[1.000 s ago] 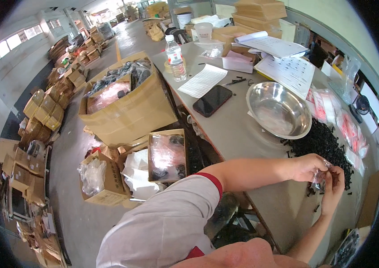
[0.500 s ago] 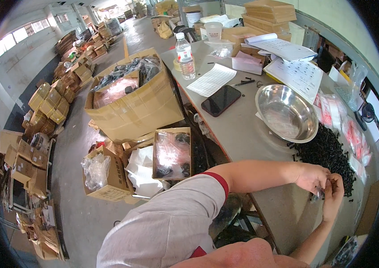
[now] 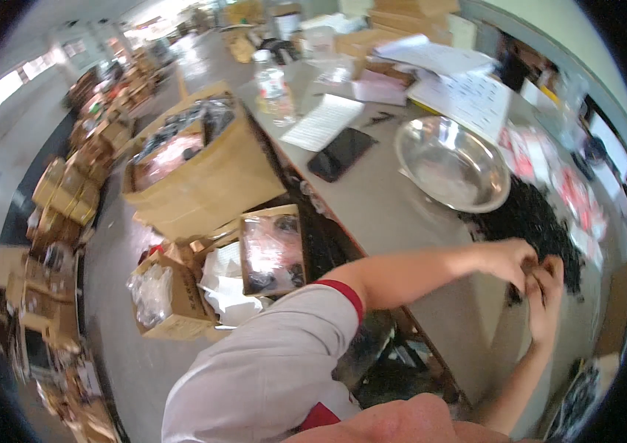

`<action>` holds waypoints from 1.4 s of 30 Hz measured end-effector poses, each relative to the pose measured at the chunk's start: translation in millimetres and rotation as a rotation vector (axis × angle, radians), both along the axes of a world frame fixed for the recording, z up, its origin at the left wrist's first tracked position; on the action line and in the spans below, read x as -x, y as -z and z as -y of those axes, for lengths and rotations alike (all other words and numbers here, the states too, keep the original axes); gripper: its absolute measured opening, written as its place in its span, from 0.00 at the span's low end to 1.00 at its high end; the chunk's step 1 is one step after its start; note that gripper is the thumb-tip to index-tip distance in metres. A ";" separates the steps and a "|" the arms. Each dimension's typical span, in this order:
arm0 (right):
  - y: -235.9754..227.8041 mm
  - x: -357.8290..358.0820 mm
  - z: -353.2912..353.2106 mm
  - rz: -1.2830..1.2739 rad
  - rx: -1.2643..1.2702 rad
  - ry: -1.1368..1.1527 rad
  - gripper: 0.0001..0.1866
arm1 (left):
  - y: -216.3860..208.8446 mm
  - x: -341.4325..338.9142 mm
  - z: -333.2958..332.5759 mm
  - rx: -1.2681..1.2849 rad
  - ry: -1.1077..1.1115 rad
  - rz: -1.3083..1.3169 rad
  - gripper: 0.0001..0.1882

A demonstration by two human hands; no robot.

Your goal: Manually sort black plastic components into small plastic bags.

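My left hand (image 3: 505,260) reaches across from the left, its fingers bent and pinched together over the near edge of a pile of small black screw-like pieces (image 3: 526,214). My right hand (image 3: 544,284) comes up from below and meets it, fingertips almost touching the left ones. Its fingers are curled closed too, with a thin dark sliver showing between them. Motion blur and the fingers hide what either hand holds. Just beyond the pile sits a shiny metal bowl (image 3: 420,166), with something pale in its bottom.
Red-and-clear plastic bags (image 3: 579,199) lie right of the pile. Farther back on the table are a black phone (image 3: 340,154), a white sheet (image 3: 323,122), a water bottle (image 3: 275,92) and papers (image 3: 464,100). Cardboard boxes (image 3: 206,188) stand on the floor to the left.
The view has shifted, and the scene sits a little left and higher. Both hands stay close together at the pile; the clear plastic seen beneath the fingers earlier no longer shows.
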State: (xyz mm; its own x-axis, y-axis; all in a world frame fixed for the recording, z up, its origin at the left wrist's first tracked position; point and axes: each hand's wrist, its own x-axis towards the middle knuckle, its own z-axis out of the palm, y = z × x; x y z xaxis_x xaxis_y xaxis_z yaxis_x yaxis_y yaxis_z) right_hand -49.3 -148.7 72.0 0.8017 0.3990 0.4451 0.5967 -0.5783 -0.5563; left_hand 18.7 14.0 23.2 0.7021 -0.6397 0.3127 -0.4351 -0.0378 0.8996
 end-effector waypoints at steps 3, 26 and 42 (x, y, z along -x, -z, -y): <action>3.4 -9.8 -28.8 0.023 -0.061 -0.101 0.14 | 3.5 -4.0 -22.8 -0.096 -0.146 0.173 0.28; 19.4 -6.5 -5.4 -0.333 0.465 0.319 0.11 | -0.4 2.3 -13.5 -0.196 -0.368 0.214 0.14; 33.3 -21.7 12.7 -0.271 0.318 0.275 0.08 | 15.5 3.3 -8.9 -0.299 -0.159 0.326 0.11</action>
State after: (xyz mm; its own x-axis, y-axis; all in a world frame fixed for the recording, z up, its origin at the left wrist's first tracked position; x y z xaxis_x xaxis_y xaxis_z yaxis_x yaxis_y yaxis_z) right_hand -27.7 -161.3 38.7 0.9663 0.2385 0.0970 0.2566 -0.8604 -0.4404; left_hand 15.3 22.9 7.7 0.6944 -0.6280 0.3512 -0.6609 -0.3637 0.6564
